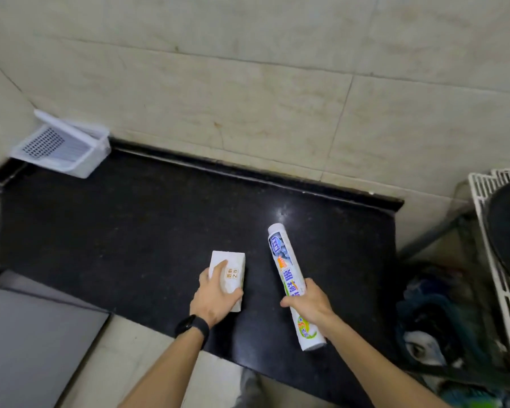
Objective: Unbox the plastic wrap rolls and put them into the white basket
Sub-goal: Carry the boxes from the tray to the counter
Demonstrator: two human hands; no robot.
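Note:
My right hand [308,303] grips a long plastic wrap roll [286,266] with a printed white, blue and green label, held above the black counter [130,219]. Its far end points away toward the wall. My left hand [215,294], with a black band on the wrist, is closed over a white box [231,266] that rests on the counter near its front edge. The white basket [65,145] stands at the far left corner of the counter, tipped against the wall, and looks empty.
A beige tiled wall [248,98] backs the counter. To the right stands a white wire rack [495,260] holding a dark pan, with blue cloth items below it. A grey flat surface [27,343] lies at lower left.

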